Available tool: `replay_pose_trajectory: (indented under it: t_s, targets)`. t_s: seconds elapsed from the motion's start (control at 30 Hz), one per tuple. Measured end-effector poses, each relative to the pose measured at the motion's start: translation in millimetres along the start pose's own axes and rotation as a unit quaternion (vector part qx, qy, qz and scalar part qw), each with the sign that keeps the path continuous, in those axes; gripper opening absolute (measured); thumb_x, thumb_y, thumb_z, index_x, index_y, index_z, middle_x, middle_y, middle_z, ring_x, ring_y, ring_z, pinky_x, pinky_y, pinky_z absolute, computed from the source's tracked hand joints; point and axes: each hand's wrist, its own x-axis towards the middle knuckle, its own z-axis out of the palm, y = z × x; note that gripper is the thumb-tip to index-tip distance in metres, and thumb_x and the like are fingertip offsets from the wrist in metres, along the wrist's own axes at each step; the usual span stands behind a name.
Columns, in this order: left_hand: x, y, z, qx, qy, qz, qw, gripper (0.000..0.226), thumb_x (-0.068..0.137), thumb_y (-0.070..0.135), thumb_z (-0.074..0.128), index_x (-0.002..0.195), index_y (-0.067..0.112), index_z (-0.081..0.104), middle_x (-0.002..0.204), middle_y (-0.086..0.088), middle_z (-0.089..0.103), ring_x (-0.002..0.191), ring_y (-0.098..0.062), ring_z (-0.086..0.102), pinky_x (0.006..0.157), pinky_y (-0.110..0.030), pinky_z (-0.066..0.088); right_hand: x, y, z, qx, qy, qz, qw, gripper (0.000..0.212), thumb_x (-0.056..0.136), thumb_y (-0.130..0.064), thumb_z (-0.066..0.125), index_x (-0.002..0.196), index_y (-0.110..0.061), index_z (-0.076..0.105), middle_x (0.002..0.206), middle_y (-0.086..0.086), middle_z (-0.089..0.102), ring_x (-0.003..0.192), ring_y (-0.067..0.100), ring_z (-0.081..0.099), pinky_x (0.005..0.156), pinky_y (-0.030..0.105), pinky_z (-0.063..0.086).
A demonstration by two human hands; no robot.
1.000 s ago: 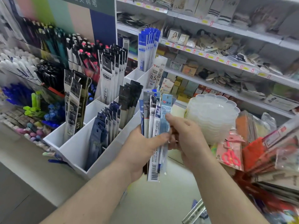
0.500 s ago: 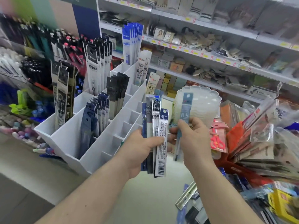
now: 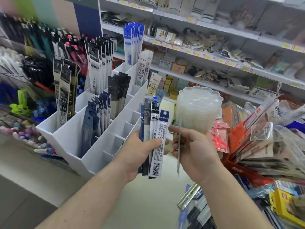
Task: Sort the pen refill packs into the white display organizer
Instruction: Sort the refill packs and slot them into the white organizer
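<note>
- Your left hand (image 3: 138, 154) gripped a fanned bunch of refill packs (image 3: 154, 138), thumb curled across the front, just right of the white organizer (image 3: 69, 138).
- Your right hand (image 3: 194, 151) pinched a single pack (image 3: 179, 146), seen edge-on, apart from the bunch.
- The organizer's left and middle rows already held upright packs; several near compartments on its right stood bare.
- A stack of clear trays (image 3: 198, 108) sat behind your hands.

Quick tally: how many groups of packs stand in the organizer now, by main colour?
Black groups: 2, front-left and middle
Blue groups: 2, dark blue and blue-topped at the back
White groups: 3, black-headed and two marked 0.5
Total: 7 groups in the organizer
</note>
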Motion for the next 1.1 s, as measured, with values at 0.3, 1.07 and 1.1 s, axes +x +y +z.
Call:
replay_pose_trajectory:
  t_s: [0.3,1.07,1.1]
  targets:
    - [1.3,-0.2,-4.2,-0.026,-0.01,-0.006,1.0,0.022,0.096,0.006,0.059,0.117,0.011,0.065,0.094,-0.01,0.077,0.082,-0.028,0.075,0.062,-0.035,0.062,-3.8,-2.4,0.2,-0.045,-0.027,-0.06,0.997,0.022,0.094,0.0,0.058,0.084,-0.008,0.075,0.091,0.017,0.076,0.073,0.027,0.069,0.067,0.043,0.061]
    - [6.9,-0.5,9.1,0.029,0.021,-0.016,0.999,0.017,0.095,0.018,0.065,0.111,0.012,0.069,0.103,-0.028,0.07,0.083,-0.035,0.064,0.083,-0.062,0.053,5.8,28.4,13.1,-0.047,0.009,-0.093,0.995,0.017,0.095,-0.013,0.064,0.102,0.002,0.07,0.087,0.02,0.073,0.073,0.027,0.068,0.073,0.043,0.058]
    - [6.7,-0.4,9.1,0.046,0.03,-0.008,0.998,0.016,0.095,0.02,0.065,0.11,0.014,0.069,0.103,-0.024,0.071,0.083,-0.034,0.065,0.084,-0.062,0.054,6.4,30.3,12.2,-0.056,0.012,-0.097,0.994,0.017,0.095,-0.013,0.064,0.101,0.0,0.07,0.087,0.02,0.073,0.073,0.028,0.068,0.075,0.046,0.058]
